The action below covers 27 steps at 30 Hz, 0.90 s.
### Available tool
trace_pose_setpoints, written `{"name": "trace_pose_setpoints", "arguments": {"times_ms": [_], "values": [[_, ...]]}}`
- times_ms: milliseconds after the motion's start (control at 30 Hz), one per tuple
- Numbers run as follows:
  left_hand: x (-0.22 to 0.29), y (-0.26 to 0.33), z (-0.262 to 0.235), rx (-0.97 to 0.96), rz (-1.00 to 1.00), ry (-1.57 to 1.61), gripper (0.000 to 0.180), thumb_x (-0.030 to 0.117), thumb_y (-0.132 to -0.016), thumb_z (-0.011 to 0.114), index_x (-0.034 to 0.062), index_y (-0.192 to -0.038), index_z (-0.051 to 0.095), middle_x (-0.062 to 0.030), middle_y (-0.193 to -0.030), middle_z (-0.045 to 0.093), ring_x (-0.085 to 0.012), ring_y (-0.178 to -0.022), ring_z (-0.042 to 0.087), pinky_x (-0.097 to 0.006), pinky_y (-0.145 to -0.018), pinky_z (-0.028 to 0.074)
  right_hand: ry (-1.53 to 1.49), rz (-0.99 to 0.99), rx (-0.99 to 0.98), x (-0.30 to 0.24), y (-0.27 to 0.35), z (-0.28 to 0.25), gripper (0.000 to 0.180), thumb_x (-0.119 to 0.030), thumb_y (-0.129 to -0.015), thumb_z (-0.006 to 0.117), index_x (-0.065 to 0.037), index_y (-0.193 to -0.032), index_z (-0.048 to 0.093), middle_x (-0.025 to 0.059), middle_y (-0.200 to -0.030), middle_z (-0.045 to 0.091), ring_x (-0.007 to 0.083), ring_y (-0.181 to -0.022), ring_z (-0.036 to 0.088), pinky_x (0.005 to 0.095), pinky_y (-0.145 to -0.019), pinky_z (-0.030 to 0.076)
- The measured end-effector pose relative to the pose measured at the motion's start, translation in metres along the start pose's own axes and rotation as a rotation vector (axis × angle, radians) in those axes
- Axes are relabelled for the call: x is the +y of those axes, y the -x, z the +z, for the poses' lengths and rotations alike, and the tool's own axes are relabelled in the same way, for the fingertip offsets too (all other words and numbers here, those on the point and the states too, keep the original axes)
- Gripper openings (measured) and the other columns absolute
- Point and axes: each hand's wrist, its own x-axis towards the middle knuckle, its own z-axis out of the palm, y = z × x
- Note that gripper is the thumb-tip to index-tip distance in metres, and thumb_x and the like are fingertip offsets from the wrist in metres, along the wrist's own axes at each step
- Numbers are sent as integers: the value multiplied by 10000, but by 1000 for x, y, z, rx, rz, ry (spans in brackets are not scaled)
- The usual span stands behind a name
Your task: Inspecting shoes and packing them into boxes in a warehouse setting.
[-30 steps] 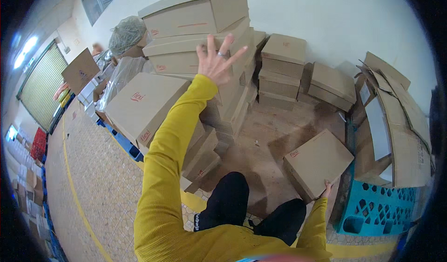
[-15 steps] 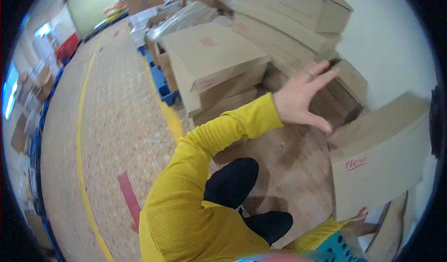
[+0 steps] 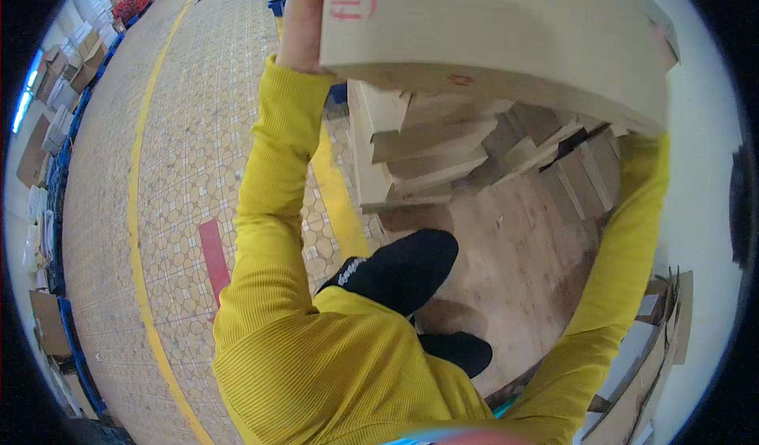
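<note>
A large brown cardboard box (image 3: pixel 490 34) with red print is held up in front of me across the upper part of the head view. My left hand (image 3: pixel 303 26) grips its left end, with the fingers partly out of sight around the side. My right arm (image 3: pixel 617 255) reaches up to the lower right corner of the box, where the box hides most of my right hand. Behind and below the held box, more cardboard boxes (image 3: pixel 431 148) are stacked, their edges showing under it.
I stand in dark footwear on a brown wooden board (image 3: pixel 514 287). Flattened cardboard (image 3: pixel 652 358) leans by the white wall (image 3: pixel 696 208) on the right. To the left runs a tiled floor (image 3: pixel 213 145) with yellow lines and a red strip (image 3: pixel 213 255). Boxes on blue pallets line the far left.
The box has risen from low on the right to up in front of me. My left hand, spread and free before, has taken hold of its left end. My right arm has gone up with it.
</note>
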Motion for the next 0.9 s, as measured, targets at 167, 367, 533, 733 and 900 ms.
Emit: {"name": "trace_pose_setpoints", "arguments": {"times_ms": [167, 367, 533, 733, 900], "values": [[1, 0, -30, 538, 268, -595, 447, 415, -870, 451, 87, -1162, 531, -55, -1030, 632, -178, -904, 617, -335, -770, 498, -48, 57, -285, 37, -4, 42, 395, -352, -866, 539, -49, -1118, 561, 73, -1080, 571, 163, -951, 546, 312, -801, 454], [18, -11, -55, 618, 231, -618, 485, 421, -838, 512, 95, -1196, 501, -44, -1129, 569, -143, -965, 559, -312, -729, 482, 789, -946, 170, -26, -50, 32, 346, -244, -778, 660, -104, -1091, 613, 66, -1090, 570, 204, -946, 539, 322, -813, 449], [12, -13, -37, 748, 256, -865, 530, 367, -813, 587, 87, -1242, 453, -35, -1229, 487, -146, -1090, 456, -313, -797, 430, 1738, -1024, 437, -62, -85, 35, 623, -316, -741, 668, -275, -1311, 422, 42, -1287, 438, 247, -1184, 417, 508, -973, 321], [-33, 6, -3, 804, 963, -1433, 488, 161, -708, 688, 69, -1140, 481, -193, -1311, 342, -303, -1172, 402, -441, -979, 320, 1908, -803, 278, -57, -131, 22, 611, -407, -774, 626, -260, -1318, 390, 33, -1280, 438, 232, -1153, 451, 575, -950, 317], [-96, 34, 22, -96, 897, -1167, 334, 128, -760, 666, 72, -1074, 565, -193, -1186, 490, -421, -1149, 429, -510, -947, 360, 1753, -1019, 77, -43, -160, 10, 496, -357, -835, 573, -107, -1251, 470, 131, -1176, 512, 331, -1032, 515, 390, -880, 417]]}}
